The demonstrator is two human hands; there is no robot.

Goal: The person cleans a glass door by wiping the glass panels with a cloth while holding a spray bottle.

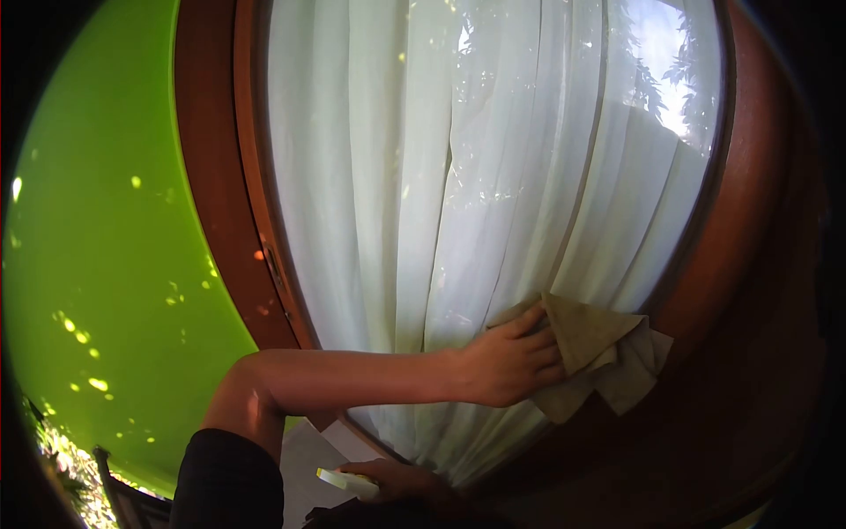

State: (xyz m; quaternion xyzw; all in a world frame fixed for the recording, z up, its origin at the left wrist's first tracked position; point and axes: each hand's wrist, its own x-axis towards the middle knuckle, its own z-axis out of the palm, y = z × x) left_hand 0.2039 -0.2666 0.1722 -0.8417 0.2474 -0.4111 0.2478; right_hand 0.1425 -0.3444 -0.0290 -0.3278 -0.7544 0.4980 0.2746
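My left hand (507,363) reaches across from the left, its fingers bent over a greyish-brown cloth (599,348). It presses the bunched cloth against the lower right part of a glass pane (493,203), and loose corners of the cloth stick out past my fingers. Low in the view, my right hand (401,479) is closed around what looks like a spray bottle (351,482). Its white head with a yellow tip points left; the rest of the bottle is hidden in shadow and by my hand.
White curtains (379,176) hang behind the glass. A reddish-brown wooden frame (211,132) with a small metal latch (273,264) borders it. To the left is a bright green wall (106,220). A dark chair-like object (128,494) and plants stand at the lower left.
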